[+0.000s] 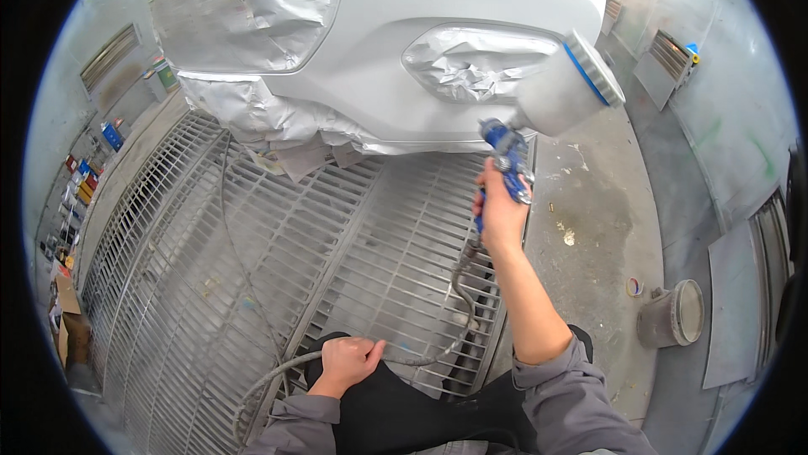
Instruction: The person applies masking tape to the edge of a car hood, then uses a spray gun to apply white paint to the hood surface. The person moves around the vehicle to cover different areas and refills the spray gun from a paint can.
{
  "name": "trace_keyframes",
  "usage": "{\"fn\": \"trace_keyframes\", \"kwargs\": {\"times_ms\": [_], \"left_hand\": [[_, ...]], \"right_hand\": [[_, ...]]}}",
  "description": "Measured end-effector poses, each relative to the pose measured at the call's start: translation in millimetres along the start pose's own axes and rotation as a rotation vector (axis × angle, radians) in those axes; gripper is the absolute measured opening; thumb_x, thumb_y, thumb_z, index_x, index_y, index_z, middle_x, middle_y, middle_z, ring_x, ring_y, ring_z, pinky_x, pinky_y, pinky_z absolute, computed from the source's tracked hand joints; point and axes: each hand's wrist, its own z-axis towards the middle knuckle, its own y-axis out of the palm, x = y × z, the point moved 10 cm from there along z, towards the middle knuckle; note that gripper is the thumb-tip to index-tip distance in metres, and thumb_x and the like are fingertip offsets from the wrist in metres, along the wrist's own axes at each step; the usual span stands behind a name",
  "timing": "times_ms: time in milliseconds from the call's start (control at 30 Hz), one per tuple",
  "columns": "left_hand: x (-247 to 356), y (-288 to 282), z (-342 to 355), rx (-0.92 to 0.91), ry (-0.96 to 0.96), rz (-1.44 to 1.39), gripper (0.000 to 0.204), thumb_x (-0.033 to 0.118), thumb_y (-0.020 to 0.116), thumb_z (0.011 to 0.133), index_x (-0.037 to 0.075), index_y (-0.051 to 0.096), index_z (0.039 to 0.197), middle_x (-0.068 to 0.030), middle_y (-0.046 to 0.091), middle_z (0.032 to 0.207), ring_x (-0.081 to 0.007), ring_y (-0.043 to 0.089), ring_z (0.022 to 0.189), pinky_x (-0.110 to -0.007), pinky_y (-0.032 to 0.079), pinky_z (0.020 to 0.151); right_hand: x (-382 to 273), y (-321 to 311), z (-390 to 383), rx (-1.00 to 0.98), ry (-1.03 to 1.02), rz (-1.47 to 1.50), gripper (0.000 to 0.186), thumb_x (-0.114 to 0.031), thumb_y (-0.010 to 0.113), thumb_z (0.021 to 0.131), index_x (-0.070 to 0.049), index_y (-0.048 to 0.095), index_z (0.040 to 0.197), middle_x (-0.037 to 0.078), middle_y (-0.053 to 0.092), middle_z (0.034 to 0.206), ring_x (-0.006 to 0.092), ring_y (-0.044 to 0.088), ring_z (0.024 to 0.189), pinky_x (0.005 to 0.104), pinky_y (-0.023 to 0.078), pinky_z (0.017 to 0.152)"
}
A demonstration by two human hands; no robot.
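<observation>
My right hand (503, 215) is closed round the grip of a blue spray gun (507, 152). A large translucent paint cup (560, 89) with a blue ring and pale lid is fixed to the gun, tilted to the right. The gun's nozzle is close to the lower part of a light grey car bumper (370, 51). Crumpled silver masking film (480, 59) covers an oval recess there. From the gun's grip an air hose (459, 282) drops and bends left to my left hand (349, 362), which is closed round it above my knee.
Masking film (244, 13) covers the car's side, and more hangs beneath it. Metal floor grating (252, 261) lies under me. A dirty bucket (665, 316) stands at the right by the wall. Cans and boxes (84, 173) line the left wall. A thin line (225, 211) crosses the grating.
</observation>
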Motion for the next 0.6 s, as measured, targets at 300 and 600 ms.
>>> {"fn": "trace_keyframes", "kwargs": {"times_ms": [300, 600], "left_hand": [[-8, -13, -7, 0.051, -0.015, -0.009, 0.044, 0.030, 0.079, 0.086, 0.011, 0.056, 0.053, -0.0067, 0.057, 0.053, -0.0298, 0.059, 0.049, -0.042, 0.040, 0.044], [-1, -3, -6, 0.045, 0.018, -0.055, 0.044, 0.027, 0.079, 0.086, 0.011, 0.055, 0.053, -0.0060, 0.055, 0.052, -0.0288, 0.058, 0.047, -0.042, 0.039, 0.043]], "right_hand": [[-21, 153, -69, -0.515, -0.066, -0.072, 0.023, -0.019, 0.080, 0.095, -0.003, 0.071, 0.109, -0.004, 0.064, 0.081, 0.0048, 0.053, 0.073, 0.0251, 0.046, 0.066], [19, 14, -10, -0.198, -0.141, -0.320, 0.019, -0.019, 0.077, 0.096, -0.003, 0.070, 0.103, -0.003, 0.062, 0.075, 0.0048, 0.054, 0.067, 0.0254, 0.045, 0.060]]}}
